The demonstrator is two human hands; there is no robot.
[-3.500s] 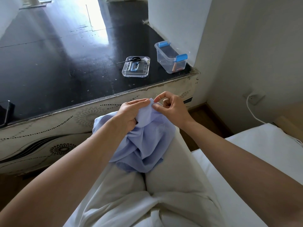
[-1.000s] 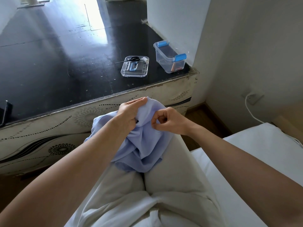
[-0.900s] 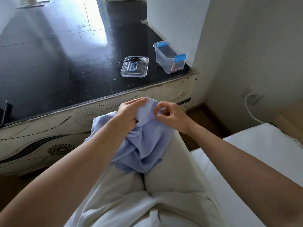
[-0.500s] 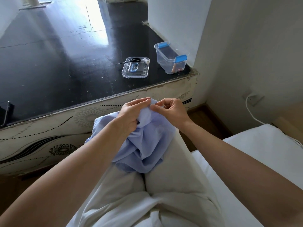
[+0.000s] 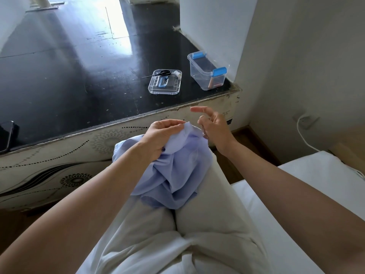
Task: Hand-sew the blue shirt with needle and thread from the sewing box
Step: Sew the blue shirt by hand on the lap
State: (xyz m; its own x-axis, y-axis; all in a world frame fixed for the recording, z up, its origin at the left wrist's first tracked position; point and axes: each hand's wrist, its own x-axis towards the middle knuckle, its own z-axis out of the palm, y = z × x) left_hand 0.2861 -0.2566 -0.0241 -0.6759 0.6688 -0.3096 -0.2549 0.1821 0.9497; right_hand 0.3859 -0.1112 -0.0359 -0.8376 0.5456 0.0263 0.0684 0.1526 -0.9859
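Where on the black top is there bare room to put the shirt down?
The wide stretch of black top between the phone at its left edge and the lid is bare. The right corner is crowded: lid with scissors and spool, then the box by the wall.

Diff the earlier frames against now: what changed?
Right hand moved from pinching at the blue shirt fold to just right of it, index finger now straight; needle too small to see. Left hand still grips the fold. Sewing box and lid unmoved.
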